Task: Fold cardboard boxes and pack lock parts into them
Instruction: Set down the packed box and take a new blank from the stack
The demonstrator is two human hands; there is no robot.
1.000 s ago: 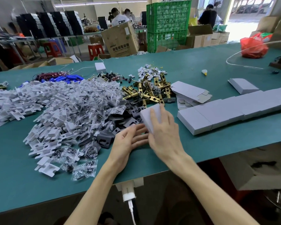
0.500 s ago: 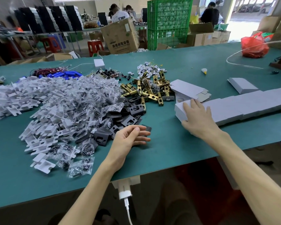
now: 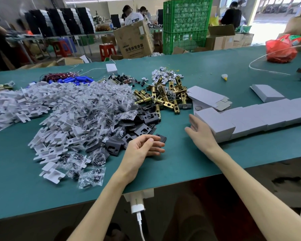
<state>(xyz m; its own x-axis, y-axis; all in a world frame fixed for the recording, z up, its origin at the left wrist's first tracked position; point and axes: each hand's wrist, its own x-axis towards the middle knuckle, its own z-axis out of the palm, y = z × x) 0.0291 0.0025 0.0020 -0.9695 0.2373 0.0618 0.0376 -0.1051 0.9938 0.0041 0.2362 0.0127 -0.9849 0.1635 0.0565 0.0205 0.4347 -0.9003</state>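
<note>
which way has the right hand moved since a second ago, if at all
Yes. The right hand moved right, away from the pile of black strike plates, to the near end of the row of folded white boxes.

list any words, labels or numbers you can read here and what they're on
Nothing can be read with confidence.
brown carton: one bold line of dark characters with a smaller line above it, both too blurred to read.
white sticker on that carton: too small to read.
white charger at the table edge: faint grey print, too small to read.
folded grey boxes: no print visible.
</note>
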